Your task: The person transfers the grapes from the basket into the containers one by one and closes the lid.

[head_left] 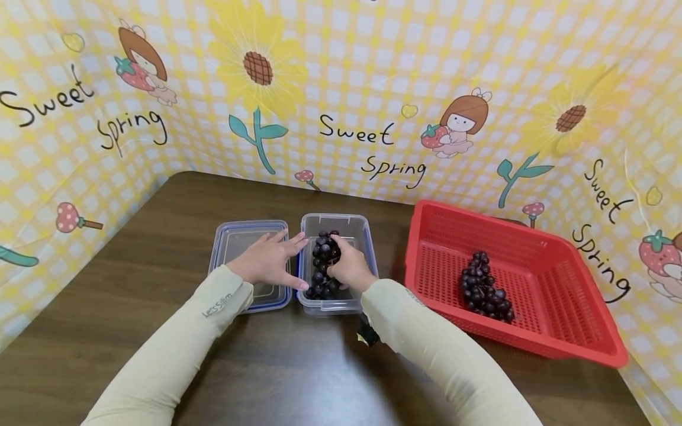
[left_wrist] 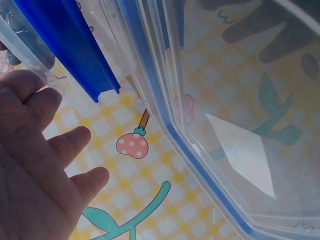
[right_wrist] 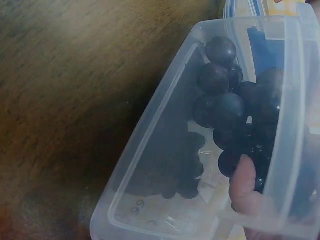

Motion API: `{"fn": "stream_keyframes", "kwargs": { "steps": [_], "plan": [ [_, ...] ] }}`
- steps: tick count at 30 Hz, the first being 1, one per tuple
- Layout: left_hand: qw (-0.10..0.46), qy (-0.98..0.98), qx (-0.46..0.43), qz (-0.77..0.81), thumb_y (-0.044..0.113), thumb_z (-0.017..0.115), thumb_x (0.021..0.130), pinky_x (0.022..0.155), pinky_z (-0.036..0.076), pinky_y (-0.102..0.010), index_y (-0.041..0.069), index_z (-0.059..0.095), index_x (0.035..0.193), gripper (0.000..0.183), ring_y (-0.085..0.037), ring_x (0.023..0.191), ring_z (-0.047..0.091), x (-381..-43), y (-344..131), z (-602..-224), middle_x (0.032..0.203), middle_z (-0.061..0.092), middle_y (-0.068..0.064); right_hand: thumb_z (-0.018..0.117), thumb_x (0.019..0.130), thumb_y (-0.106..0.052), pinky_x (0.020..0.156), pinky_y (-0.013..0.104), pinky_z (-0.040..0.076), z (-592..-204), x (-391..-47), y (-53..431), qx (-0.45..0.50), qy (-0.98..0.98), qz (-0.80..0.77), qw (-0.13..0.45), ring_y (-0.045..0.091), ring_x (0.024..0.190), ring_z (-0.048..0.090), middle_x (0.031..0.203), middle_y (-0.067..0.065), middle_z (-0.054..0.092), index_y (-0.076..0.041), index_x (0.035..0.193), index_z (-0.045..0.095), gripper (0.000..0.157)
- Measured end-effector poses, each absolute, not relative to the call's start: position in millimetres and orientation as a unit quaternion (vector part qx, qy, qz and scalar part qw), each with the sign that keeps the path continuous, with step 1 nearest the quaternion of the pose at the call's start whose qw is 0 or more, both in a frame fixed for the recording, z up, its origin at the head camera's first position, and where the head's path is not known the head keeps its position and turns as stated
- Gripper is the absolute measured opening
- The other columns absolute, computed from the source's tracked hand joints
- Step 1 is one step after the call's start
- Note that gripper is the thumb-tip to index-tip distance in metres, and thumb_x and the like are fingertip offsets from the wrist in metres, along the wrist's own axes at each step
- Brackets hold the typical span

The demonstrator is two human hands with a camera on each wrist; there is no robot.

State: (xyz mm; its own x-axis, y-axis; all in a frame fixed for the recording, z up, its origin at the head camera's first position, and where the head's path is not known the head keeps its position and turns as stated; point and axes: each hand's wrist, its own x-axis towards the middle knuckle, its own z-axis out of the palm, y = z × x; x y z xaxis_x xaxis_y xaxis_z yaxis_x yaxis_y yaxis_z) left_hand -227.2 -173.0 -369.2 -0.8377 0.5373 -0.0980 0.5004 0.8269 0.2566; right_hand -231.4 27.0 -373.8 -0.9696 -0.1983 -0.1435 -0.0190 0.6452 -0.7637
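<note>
A bunch of dark grapes (head_left: 322,251) lies lengthwise in a clear plastic container (head_left: 341,306) with blue clasps. My right hand (head_left: 350,266) reaches over the right wall and grips the bunch with curled fingers. In the right wrist view, a fingertip (right_wrist: 245,175) presses against the grapes, seen through the cloudy wall. With fingers spread, my left hand (head_left: 269,259) stretches over the lid (head_left: 240,236) to the container's left rim. The left wrist view has the left hand's fingers (left_wrist: 75,142) apart, beside a blue clasp (left_wrist: 75,50).
On the right stands a red perforated basket (head_left: 581,296) holding another bunch of dark grapes (head_left: 482,290). A small black and yellow object (head_left: 367,332) sits by my right sleeve. A yellow checked cloth (head_left: 351,71) with printed figures rises behind the brown wooden table (head_left: 282,367).
</note>
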Motion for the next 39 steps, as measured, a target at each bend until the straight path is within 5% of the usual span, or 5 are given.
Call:
{"fn": "stream_keyframes", "kwargs": {
  "steps": [4, 8, 14, 24, 39],
  "plan": [
    [0.085, 0.951, 0.275, 0.111, 0.064, 0.065, 0.078, 0.109, 0.013, -0.064, 0.005, 0.031, 0.149, 0.098, -0.045, 0.14, 0.016, -226, -171, -371, 0.155, 0.024, -0.012, 0.069, 0.074, 0.006, 0.073, 0.043, 0.057, -377, -230, 26, -0.083, 0.912, -0.393, 0.078, 0.039, 0.108, 0.058, 0.13, 0.024, 0.054, -0.007, 0.145, 0.039, 0.078],
    [0.082, 0.951, 0.278, 0.108, 0.063, 0.065, 0.078, 0.109, 0.013, -0.065, 0.005, 0.032, 0.149, 0.098, -0.046, 0.14, 0.017, -226, -170, -372, 0.155, 0.025, -0.013, 0.07, 0.075, 0.002, 0.098, 0.044, 0.044, -379, -229, 24, -0.11, 0.923, -0.366, 0.054, 0.034, 0.117, 0.055, 0.128, 0.022, 0.058, 0.002, 0.138, 0.046, 0.067],
    [0.077, 0.949, 0.287, 0.102, 0.064, 0.065, 0.078, 0.108, 0.015, -0.066, 0.004, 0.033, 0.148, 0.097, -0.047, 0.139, 0.018, -227, -168, -373, 0.154, 0.027, -0.014, 0.072, 0.078, -0.004, 0.101, 0.042, 0.042, -379, -229, 26, -0.139, 0.93, -0.333, 0.069, 0.032, 0.118, 0.055, 0.126, 0.019, 0.06, 0.002, 0.129, 0.058, 0.053],
    [0.08, 0.948, 0.283, 0.12, 0.062, 0.065, 0.08, 0.108, 0.013, -0.067, 0.002, 0.031, 0.148, 0.097, -0.047, 0.14, 0.015, -229, -169, -376, 0.156, 0.023, -0.015, 0.073, 0.083, -0.02, 0.109, 0.04, 0.034, -347, -235, 38, -0.175, 0.93, -0.258, 0.193, 0.028, 0.133, 0.04, 0.148, 0.015, 0.04, -0.002, 0.148, 0.033, 0.078],
    [0.071, 0.949, 0.281, 0.12, 0.061, 0.066, 0.079, 0.109, 0.015, -0.064, 0.003, 0.03, 0.15, 0.098, -0.048, 0.138, 0.02, -229, -171, -375, 0.155, 0.023, -0.015, 0.074, 0.083, -0.029, 0.097, 0.044, 0.046, -301, -243, 104, -0.191, 0.951, -0.205, 0.132, 0.03, 0.124, 0.05, 0.143, 0.017, 0.046, -0.008, 0.15, 0.031, 0.082]
  ]
}}
